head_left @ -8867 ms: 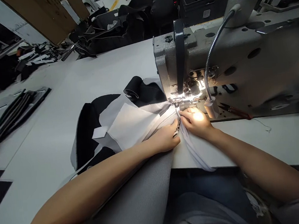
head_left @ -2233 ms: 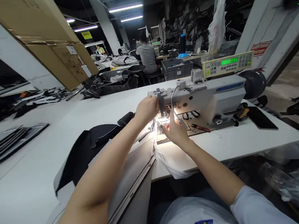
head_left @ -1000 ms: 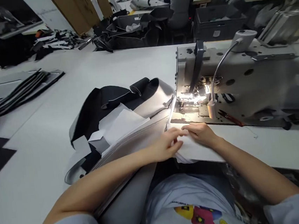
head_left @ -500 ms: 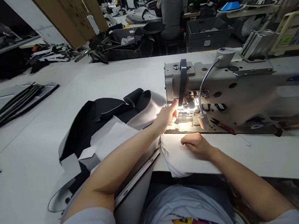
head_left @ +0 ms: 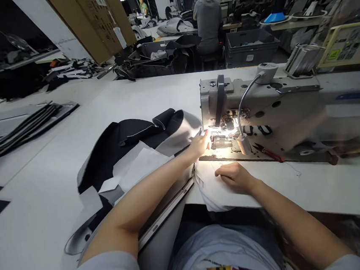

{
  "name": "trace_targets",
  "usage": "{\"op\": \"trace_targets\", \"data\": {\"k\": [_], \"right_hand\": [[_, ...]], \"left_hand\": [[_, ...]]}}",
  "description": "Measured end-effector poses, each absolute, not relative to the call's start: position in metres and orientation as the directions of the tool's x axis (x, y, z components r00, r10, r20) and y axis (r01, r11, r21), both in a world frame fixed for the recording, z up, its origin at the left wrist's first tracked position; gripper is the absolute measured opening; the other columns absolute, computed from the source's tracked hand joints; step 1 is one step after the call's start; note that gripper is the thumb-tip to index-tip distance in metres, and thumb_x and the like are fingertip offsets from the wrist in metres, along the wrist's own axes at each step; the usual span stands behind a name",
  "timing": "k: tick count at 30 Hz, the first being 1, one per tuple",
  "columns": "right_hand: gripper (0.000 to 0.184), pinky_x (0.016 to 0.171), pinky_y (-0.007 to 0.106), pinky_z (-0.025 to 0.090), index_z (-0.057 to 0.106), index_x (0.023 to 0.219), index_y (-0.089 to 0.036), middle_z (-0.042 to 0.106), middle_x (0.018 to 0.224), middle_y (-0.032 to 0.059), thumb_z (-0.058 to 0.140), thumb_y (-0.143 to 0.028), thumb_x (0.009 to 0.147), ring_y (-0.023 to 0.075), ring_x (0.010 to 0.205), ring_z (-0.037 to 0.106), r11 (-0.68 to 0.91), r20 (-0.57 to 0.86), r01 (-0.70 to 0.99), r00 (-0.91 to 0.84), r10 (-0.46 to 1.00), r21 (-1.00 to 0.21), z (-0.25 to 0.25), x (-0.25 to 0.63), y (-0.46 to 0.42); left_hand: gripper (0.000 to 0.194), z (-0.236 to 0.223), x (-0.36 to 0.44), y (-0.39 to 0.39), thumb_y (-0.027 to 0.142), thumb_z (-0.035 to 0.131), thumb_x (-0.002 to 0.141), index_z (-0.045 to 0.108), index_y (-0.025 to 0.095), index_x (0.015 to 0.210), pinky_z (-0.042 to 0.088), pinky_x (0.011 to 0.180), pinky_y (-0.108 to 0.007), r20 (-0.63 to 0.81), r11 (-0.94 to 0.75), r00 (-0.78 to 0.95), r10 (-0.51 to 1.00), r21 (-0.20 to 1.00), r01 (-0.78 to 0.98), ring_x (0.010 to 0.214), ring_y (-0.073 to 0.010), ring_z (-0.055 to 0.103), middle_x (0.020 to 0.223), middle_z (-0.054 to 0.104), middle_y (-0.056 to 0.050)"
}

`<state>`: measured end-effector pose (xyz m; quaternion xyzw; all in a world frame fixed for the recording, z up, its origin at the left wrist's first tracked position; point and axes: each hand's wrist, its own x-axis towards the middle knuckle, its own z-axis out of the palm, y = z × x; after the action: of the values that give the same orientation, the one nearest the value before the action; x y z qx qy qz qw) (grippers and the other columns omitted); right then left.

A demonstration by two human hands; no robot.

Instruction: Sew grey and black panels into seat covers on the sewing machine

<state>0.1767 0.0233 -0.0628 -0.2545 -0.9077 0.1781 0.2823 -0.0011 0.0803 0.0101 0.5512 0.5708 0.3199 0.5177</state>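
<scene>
Left hand (head_left: 198,146) on a grey fabric panel (head_left: 179,130) at an industrial sewing machine (head_left: 259,97); right hand (head_left: 235,177) flat on white cloth (head_left: 209,187).
The left fingertips reach just short of the brightly lit presser foot (head_left: 217,142), with the glare hiding the finer detail there. Left of that hand, the grey panel joins a black fabric piece (head_left: 128,131), and a white paper sheet (head_left: 138,168) lies over it. Ahead and right of the right hand, red-handled thread snips (head_left: 268,153) lie beside the base of a gooseneck lamp (head_left: 243,143). Both hands work over a white worktable (head_left: 39,199); far beyond them, a seated person (head_left: 207,17) in a grey shirt faces away.
</scene>
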Motion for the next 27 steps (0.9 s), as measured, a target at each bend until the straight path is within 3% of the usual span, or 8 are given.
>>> {"op": "trace_targets", "data": {"k": [5, 13, 22, 27], "right_hand": [[0.028, 0.056, 0.022, 0.039, 0.062, 0.073, -0.021, 0.061, 0.061, -0.001, 0.037, -0.008, 0.079, 0.0117, 0.053, 0.052, 0.832, 0.415, 0.303, -0.756, 0.507, -0.464, -0.059, 0.179, 0.022], [0.027, 0.066, 0.023, 0.044, 0.064, 0.087, -0.02, 0.068, 0.077, 0.0028, 0.038, -0.014, 0.086, 0.0132, 0.067, 0.061, 0.731, 0.383, 0.493, -0.632, 0.673, -0.471, -0.065, 0.174, 0.022], [0.027, 0.059, 0.021, 0.033, 0.058, 0.068, -0.02, 0.055, 0.063, -0.0005, 0.038, -0.014, 0.085, 0.011, 0.059, 0.048, 0.708, 0.343, 0.569, -0.622, 0.703, -0.418, -0.062, 0.165, 0.027], [0.026, 0.055, 0.024, 0.025, 0.056, 0.065, -0.019, 0.05, 0.059, -0.0015, 0.04, -0.016, 0.085, 0.0112, 0.054, 0.039, 0.735, 0.361, 0.568, -0.641, 0.677, -0.37, -0.063, 0.161, 0.026]], "left_hand": [[0.071, 0.005, 0.013, 0.085, 0.075, 0.036, 0.088, 0.036, 0.018, 0.045, 0.01, 0.039, -0.022, -0.332, 0.289, 0.277, 0.902, 0.939, 0.185, 0.034, -0.0056, 0.019, 0.041, 0.023, 0.005], [0.055, -0.024, -0.013, 0.082, 0.064, 0.048, 0.089, 0.04, 0.02, 0.057, 0.015, 0.038, -0.02, -0.288, 0.283, 0.131, 0.949, 0.958, 0.058, 0.037, -0.0058, 0.019, 0.043, 0.021, 0.008], [0.05, -0.028, -0.002, 0.1, 0.056, 0.054, 0.091, 0.041, 0.019, 0.06, 0.014, 0.037, -0.018, -0.339, 0.34, 0.172, 0.925, 0.94, 0.023, 0.036, -0.0041, 0.019, 0.047, 0.026, 0.008], [0.054, -0.029, 0.011, 0.097, 0.063, 0.047, 0.091, 0.036, 0.021, 0.06, 0.015, 0.036, -0.02, -0.368, 0.372, 0.254, 0.895, 0.928, 0.033, 0.038, -0.0036, 0.019, 0.05, 0.026, 0.007]]}}
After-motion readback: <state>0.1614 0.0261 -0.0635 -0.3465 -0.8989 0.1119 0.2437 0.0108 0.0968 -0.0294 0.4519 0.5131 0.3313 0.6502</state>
